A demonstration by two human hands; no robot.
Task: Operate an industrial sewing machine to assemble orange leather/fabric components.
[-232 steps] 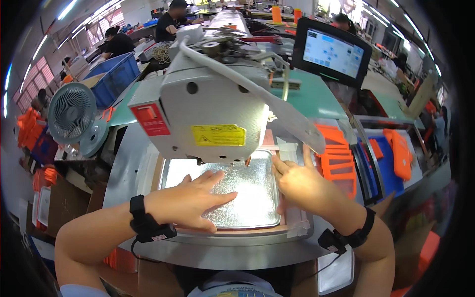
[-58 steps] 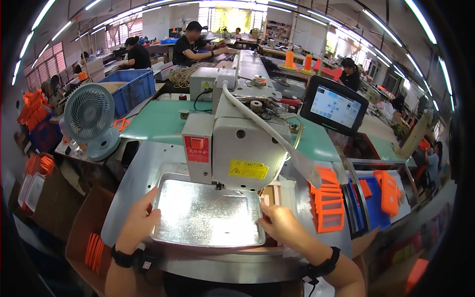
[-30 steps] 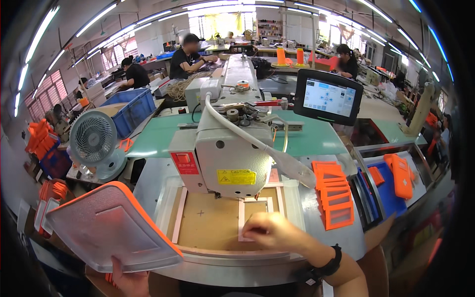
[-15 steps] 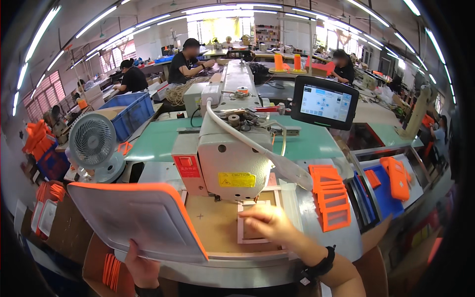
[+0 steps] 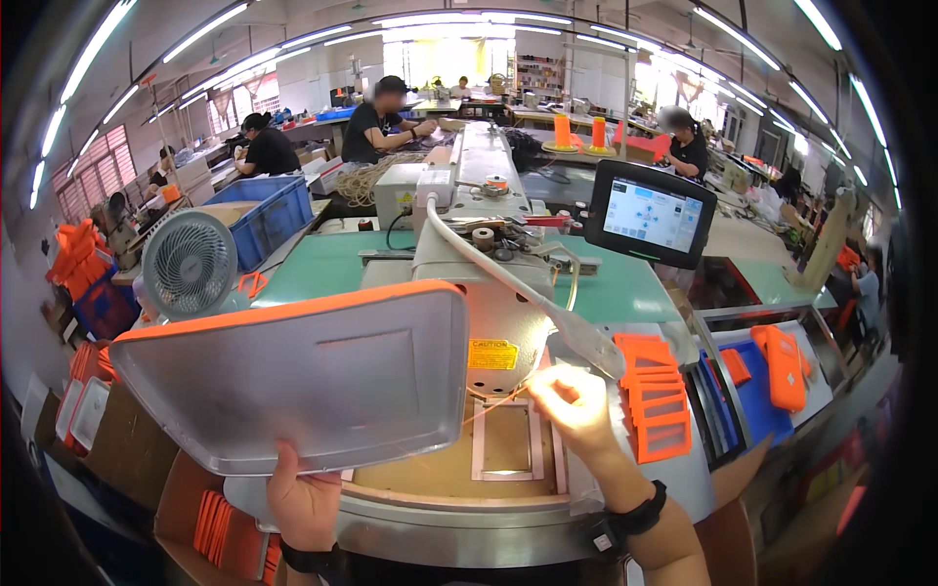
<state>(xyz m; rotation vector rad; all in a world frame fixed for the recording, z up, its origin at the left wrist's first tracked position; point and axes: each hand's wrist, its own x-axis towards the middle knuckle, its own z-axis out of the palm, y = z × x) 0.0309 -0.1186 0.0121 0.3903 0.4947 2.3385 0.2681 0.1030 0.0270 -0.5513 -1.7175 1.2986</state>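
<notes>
My left hand [image 5: 303, 498] grips a grey panel with an orange back edge [image 5: 274, 381] by its near edge, tilted up left of the sewing machine head [image 5: 503, 322] and partly hiding it. My right hand [image 5: 572, 400] is raised at the machine's lower right, fingertips pinched on a thin orange thread [image 5: 493, 405] that runs down to the left. Below lies a tan jig board [image 5: 401, 483] with a smaller pale rectangular frame [image 5: 535, 439] on its right part.
Orange frames [image 5: 655, 400] overlap right of the machine, beside a blue tray [image 5: 738, 396] and touchscreen [image 5: 650, 210]. A fan [image 5: 191, 264], blue crate [image 5: 269, 220] and cardboard box of orange pieces [image 5: 181, 498] are leftward. Co-workers [image 5: 371, 132] sit at benches behind.
The panel, earlier flat under the machine head, is lifted in my left hand and has swung rightward and upward lately. My right hand has risen from the board toward the machine with thread.
</notes>
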